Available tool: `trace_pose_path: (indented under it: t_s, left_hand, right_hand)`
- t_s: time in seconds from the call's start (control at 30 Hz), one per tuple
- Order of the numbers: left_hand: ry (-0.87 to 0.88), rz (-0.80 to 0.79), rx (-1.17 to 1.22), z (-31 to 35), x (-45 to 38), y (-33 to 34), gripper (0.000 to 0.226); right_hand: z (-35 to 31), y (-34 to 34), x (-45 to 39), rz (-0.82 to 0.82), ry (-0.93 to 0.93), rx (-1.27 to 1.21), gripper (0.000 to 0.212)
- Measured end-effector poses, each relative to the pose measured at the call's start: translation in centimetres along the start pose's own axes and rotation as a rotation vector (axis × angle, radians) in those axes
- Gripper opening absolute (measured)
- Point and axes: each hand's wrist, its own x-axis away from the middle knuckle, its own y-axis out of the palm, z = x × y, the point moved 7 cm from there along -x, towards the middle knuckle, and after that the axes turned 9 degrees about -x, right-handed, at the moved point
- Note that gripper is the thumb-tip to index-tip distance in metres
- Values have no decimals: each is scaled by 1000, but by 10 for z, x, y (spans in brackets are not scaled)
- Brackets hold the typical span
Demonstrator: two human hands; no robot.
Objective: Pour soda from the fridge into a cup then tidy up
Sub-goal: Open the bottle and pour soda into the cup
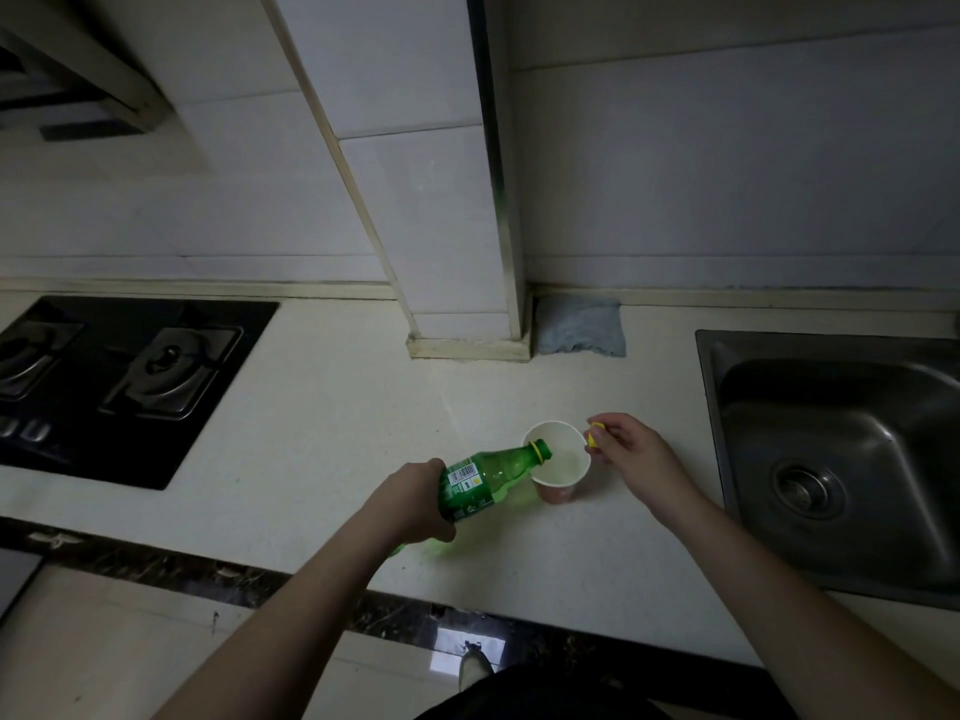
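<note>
The left hand (pixel 415 498) is wrapped around the lower body of a green soda bottle (pixel 483 480), gripping it near its base and holding it tipped almost level, neck pointing away from the palm toward the right. Just past the bottle's yellow-ringed mouth sits a paper cup (pixel 558 459), upright on the pale counter (pixel 311 407); the mouth hangs over the cup's near-left rim, and pale liquid already lies in the bottom. On the far side of the cup from the left hand, the right hand (pixel 631 452) pinches a small yellow cap (pixel 595 433) between thumb and fingertips, close beside the rim; whether it touches the cup I cannot tell. Pouring looks under way, with capping and the return to the fridge not yet done. The risk lies in the grip: held so far back, the bottle has a long lever, and a small twist of the wrist could swing the mouth off the rim and spill soda on the counter. The light cup could tip if the neck knocks it. A fast tilt could make the soda foam over. Further right of the right hand is a steel sink (pixel 831 459); beyond the cup a blue-grey cloth (pixel 579 327) lies against the wall, and far left of the left hand a black gas hob (pixel 130 381).
</note>
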Motion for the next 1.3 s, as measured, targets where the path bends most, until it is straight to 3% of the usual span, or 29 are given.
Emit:
trace_pose_path:
  t_s: [1.3]
  left_hand:
    - [5,2,-42,5,0,-8,56]
  right_hand:
    - [0,-1,1,6,11,47,10]
